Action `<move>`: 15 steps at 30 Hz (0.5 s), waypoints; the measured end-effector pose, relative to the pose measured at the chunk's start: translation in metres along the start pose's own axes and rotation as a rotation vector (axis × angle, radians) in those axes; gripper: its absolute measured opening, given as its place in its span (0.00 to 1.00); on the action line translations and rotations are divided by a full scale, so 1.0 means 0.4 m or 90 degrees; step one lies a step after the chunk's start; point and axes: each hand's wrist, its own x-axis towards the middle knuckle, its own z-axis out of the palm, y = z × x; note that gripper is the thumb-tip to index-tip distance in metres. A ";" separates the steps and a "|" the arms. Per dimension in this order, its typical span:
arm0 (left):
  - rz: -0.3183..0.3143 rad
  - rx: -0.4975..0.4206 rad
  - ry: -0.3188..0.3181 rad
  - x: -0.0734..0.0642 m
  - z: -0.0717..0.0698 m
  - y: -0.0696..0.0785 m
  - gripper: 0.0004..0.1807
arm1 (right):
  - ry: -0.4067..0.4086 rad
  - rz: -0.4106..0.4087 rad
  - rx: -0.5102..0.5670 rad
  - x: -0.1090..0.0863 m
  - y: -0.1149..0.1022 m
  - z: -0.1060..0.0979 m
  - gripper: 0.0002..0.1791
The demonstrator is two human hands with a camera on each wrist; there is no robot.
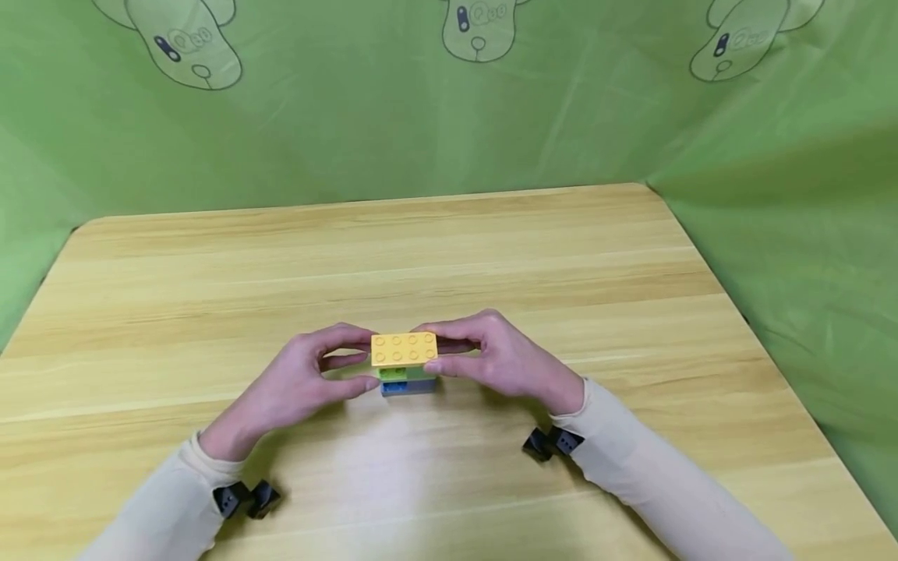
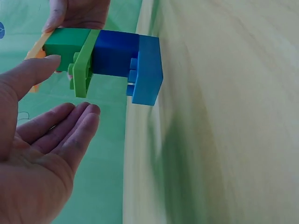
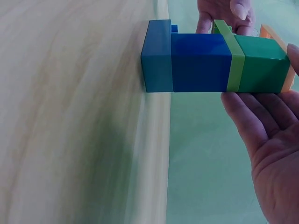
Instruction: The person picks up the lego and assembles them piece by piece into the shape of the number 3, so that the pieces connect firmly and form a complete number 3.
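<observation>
Upright on the table stands a stack of toy building bricks. Its base is a medium-blue brick, with a dark-blue brick over one half of its studs. Above come a thin lime-green brick, a green brick and, on top, a thin yellow brick with studs up. My right hand pinches the yellow brick's right end, thumb at the near side and fingers behind. On the other side, my left hand has its fingers extended and thumb apart, close beside the stack.
The wood-grain table extends around both hands, with its far edge well beyond the stack. A green cloth with printed animal heads hangs behind it and along the sides. Small black devices sit at both sleeve cuffs.
</observation>
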 end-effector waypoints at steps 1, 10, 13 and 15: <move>-0.003 -0.006 0.000 0.001 0.001 -0.001 0.28 | -0.001 -0.001 -0.001 0.001 0.000 0.000 0.21; -0.027 -0.049 -0.015 0.008 0.016 -0.015 0.24 | 0.001 -0.006 0.005 0.002 -0.001 0.002 0.21; -0.038 -0.057 -0.010 0.010 0.020 -0.018 0.23 | 0.000 -0.001 0.006 0.002 -0.001 0.002 0.21; -0.049 -0.062 -0.004 0.010 0.021 -0.018 0.22 | 0.000 0.003 0.007 0.002 -0.002 0.001 0.21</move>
